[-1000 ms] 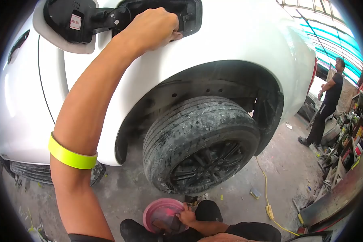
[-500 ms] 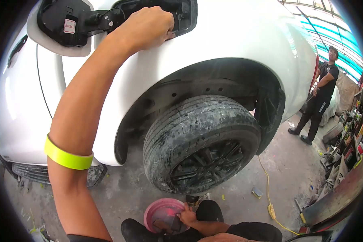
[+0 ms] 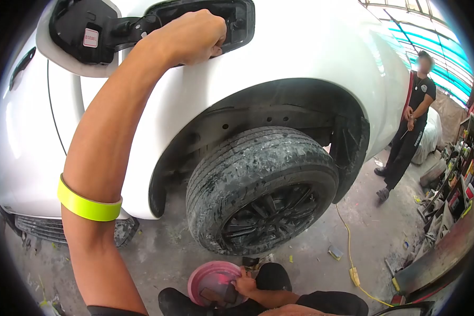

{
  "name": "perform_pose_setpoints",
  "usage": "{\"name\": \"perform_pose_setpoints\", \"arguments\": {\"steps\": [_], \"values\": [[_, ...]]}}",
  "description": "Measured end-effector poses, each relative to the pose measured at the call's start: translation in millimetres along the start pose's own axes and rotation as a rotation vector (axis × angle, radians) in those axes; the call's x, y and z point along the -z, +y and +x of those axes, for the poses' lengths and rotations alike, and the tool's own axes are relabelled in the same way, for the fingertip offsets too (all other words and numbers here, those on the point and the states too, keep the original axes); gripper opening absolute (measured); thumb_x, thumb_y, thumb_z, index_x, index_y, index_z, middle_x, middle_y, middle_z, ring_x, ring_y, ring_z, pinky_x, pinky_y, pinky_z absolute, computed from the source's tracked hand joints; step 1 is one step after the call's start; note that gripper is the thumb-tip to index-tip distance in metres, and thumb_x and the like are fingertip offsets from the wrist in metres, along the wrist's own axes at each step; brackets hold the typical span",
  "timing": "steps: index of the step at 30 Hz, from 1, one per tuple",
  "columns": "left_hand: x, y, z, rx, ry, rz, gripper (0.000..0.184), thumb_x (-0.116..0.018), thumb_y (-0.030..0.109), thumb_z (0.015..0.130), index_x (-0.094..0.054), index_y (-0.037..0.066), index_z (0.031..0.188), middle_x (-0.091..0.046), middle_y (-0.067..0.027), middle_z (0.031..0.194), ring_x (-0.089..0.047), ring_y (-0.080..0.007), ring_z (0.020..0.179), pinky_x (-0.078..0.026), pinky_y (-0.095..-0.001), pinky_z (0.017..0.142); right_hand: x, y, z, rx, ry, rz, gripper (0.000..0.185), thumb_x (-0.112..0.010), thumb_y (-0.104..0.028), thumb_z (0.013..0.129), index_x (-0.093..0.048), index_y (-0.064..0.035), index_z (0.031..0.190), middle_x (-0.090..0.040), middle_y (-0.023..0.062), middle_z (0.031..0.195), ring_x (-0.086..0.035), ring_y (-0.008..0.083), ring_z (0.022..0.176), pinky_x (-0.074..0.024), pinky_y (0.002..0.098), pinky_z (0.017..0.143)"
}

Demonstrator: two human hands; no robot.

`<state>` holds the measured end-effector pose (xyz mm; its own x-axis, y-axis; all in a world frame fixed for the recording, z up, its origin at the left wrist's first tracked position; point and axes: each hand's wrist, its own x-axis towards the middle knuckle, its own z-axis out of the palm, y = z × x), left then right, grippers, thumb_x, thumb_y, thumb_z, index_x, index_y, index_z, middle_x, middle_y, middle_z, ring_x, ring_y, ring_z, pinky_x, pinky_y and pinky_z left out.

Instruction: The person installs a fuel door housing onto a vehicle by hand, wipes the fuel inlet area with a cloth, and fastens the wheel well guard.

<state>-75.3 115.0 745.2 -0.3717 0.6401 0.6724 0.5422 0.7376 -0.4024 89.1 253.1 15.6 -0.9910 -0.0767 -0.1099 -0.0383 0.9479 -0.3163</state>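
My left hand [image 3: 197, 37] is closed in a fist at the lower edge of the fuel filler recess [image 3: 241, 23] on the white vehicle. Whatever its fingers hold, if anything, is hidden behind the knuckles. The open fuel flap [image 3: 76, 31], with a diesel label, hangs to the left of that hand. Low between my knees is a pink basin [image 3: 194, 287] with liquid and dark flat pieces [image 3: 210, 295] in it. My right hand [image 3: 245, 284] grips the basin's right rim, its fingers reaching inside beside a dark grey piece.
A dusty rear wheel [image 3: 263, 189] stands in the wheel arch just beyond the basin. On the floor to the right runs a yellow cord [image 3: 348, 237]. Another person [image 3: 417, 116] stands by the vehicle's rear, near a cluttered shelf [image 3: 453, 195] along the right side.
My left hand stays at the filler recess and my right hand at the basin, with barely any shift. The other person has changed stance, lowering the head and moving one foot.
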Motion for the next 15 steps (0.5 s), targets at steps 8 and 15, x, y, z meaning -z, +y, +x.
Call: {"name": "perform_pose_setpoints", "arguments": {"steps": [8,15], "values": [[-0.9,3.8,1.9,-0.052,0.09,0.009,0.018,-0.071,0.014,0.083,-0.073,-0.004,0.089,-0.068,-0.0236,0.081,-0.067,-0.039,0.077,-0.053,-0.0422,0.076,-3.7,-0.4,-0.1,-0.016,0.043,0.061,0.032,-0.066,-0.04,0.087,-0.076,-0.011,0.096,-0.03,0.0164,0.15,-0.042,0.0436,0.124,-0.0516,0.0513,0.09],[-9.2,-2.4,7.1,-0.098,0.146,0.074,0.023,-0.07,0.021,0.085,-0.073,-0.002,0.082,-0.067,-0.0223,0.075,-0.065,-0.0398,0.072,-0.053,-0.0434,0.072,-6.1,-1.8,1.9,-0.038,0.021,0.038,0.035,-0.066,-0.041,0.086,-0.074,-0.0131,0.106,-0.03,0.0156,0.151,-0.043,0.0431,0.124,-0.0529,0.0514,0.087]]}}
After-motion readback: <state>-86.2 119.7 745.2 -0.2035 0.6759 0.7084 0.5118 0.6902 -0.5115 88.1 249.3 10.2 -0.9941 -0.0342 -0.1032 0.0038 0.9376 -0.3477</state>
